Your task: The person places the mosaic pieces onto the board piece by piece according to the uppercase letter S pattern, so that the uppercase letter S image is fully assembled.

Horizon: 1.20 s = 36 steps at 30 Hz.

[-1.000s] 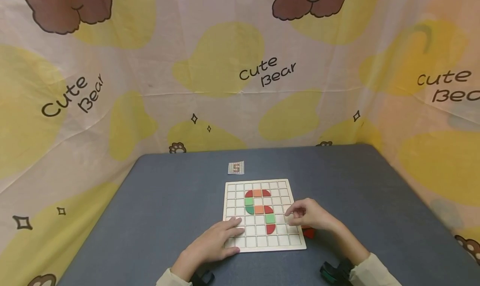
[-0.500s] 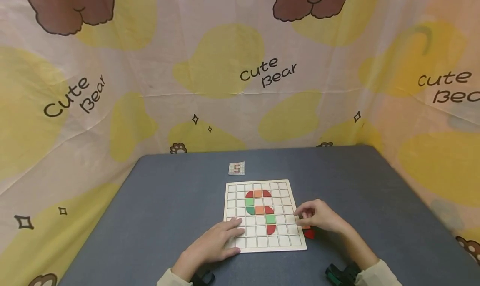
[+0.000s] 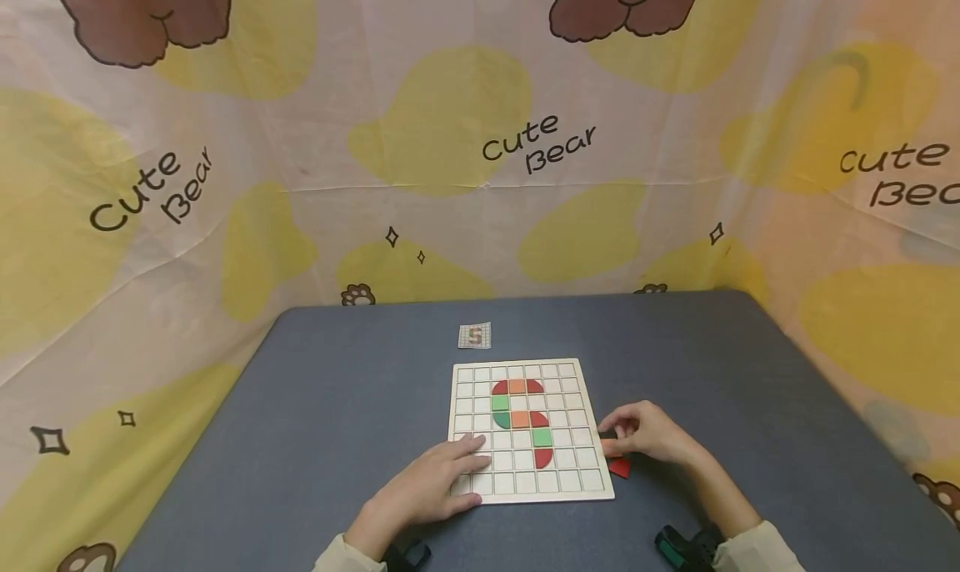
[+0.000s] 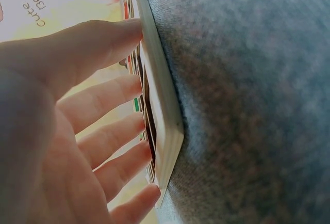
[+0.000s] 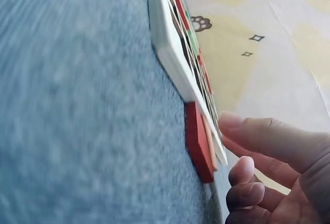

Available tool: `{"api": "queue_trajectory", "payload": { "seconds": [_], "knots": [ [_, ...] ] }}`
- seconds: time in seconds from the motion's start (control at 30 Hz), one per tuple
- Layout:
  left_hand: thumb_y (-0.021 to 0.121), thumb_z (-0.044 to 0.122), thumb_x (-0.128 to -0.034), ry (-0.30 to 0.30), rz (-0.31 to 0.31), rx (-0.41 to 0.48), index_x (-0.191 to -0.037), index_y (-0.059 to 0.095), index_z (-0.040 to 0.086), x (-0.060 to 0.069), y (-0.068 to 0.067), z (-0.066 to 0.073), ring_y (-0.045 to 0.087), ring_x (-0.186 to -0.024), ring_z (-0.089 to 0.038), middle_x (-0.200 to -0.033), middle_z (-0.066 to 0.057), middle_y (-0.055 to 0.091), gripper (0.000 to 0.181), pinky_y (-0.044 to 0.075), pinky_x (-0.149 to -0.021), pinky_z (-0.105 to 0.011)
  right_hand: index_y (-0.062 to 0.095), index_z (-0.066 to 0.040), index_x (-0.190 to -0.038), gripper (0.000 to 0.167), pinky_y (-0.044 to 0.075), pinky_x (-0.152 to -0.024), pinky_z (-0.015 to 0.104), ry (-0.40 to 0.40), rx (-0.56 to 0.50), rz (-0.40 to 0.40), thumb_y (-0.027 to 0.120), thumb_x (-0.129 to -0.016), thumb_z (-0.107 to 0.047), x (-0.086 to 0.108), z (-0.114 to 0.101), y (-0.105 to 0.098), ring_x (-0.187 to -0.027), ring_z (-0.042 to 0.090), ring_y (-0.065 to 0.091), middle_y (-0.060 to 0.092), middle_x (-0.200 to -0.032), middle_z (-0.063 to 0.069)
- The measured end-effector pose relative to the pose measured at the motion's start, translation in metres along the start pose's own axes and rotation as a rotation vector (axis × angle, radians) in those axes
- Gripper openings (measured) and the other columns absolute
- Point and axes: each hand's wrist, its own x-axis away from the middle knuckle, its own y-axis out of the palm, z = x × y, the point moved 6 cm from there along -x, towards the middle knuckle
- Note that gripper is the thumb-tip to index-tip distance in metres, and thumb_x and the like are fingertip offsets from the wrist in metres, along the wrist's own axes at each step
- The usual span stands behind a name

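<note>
A white gridded board (image 3: pixel 573 487) lies on the table, bearing red rounded pieces (image 3: pixel 543 459), orange squares (image 3: pixel 520 419), light green squares (image 3: pixel 542 437) and a dark green rounded piece (image 3: pixel 502 419) in a curving, S-like pattern. My left hand (image 3: pixel 429 482) rests on the board's near left corner, fingers spread. At the right edge, my right hand (image 3: pixel 651 434) hovers with thumb and index finger close to a loose orange piece (image 3: pixel 611 448); the other fingers curl loosely. A loose red piece (image 5: pixel 197 144) lies beside the board, next to the orange one. I see nothing held in the right hand.
A small card (image 3: pixel 475 335) with an S pattern on a grid lies beyond the board. Dark grey-blue cloth covers the table (image 3: pixel 360 388). A printed curtain (image 3: pixel 420 138) hangs around the back and sides.
My right hand has moved from above the board's right columns to just outside its right edge, over the loose pieces. My left hand has stayed in place on the board.
</note>
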Motion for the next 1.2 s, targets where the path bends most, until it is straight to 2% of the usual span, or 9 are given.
{"api": "queue_trajectory", "payload": {
  "seconds": [0.4,0.73,1.03,1.2],
  "knots": [
    [0.066,0.037,-0.0872,-0.017,-0.014,0.006,-0.130,0.061,0.018,0.001,0.002,0.000,0.051,-0.135,-0.026,-0.145,-0.005,0.053,0.047,0.045,-0.108,-0.040,0.070,0.008,-0.095,0.035,0.035,-0.049,0.016,0.037,0.017,-0.015,0.081,-0.074,-0.017,0.002,0.007,-0.001,-0.055,-0.002,0.042,0.055,-0.068,-0.002],
    [0.067,0.036,-0.0871,-0.026,-0.022,-0.002,-0.130,0.061,0.019,0.001,0.002,-0.001,0.050,-0.135,-0.026,-0.145,-0.005,0.053,0.047,0.045,-0.109,-0.040,0.073,0.002,-0.091,0.025,0.034,-0.049,0.016,0.044,0.084,0.067,0.080,-0.074,-0.015,0.000,0.009,-0.008,-0.055,-0.003,0.041,0.052,-0.065,-0.004],
    [0.066,0.037,-0.0878,-0.004,-0.004,-0.010,-0.130,0.061,0.018,0.001,0.000,0.001,0.052,-0.134,-0.026,-0.144,-0.005,0.054,0.046,0.045,-0.108,-0.040,0.071,0.004,-0.096,0.031,0.036,-0.050,0.017,0.066,0.067,0.007,0.082,-0.071,-0.013,0.003,0.019,-0.016,-0.056,-0.001,0.044,0.052,-0.066,-0.003],
    [0.065,0.038,-0.0879,0.002,0.000,-0.010,-0.129,0.061,0.018,0.001,-0.001,0.001,0.052,-0.133,-0.026,-0.144,-0.006,0.054,0.046,0.046,-0.107,-0.039,0.072,0.002,-0.095,0.031,0.036,-0.050,0.017,0.056,0.086,0.008,0.082,-0.070,-0.013,0.003,0.022,-0.016,-0.056,-0.002,0.044,0.052,-0.066,-0.004]
  ]
}}
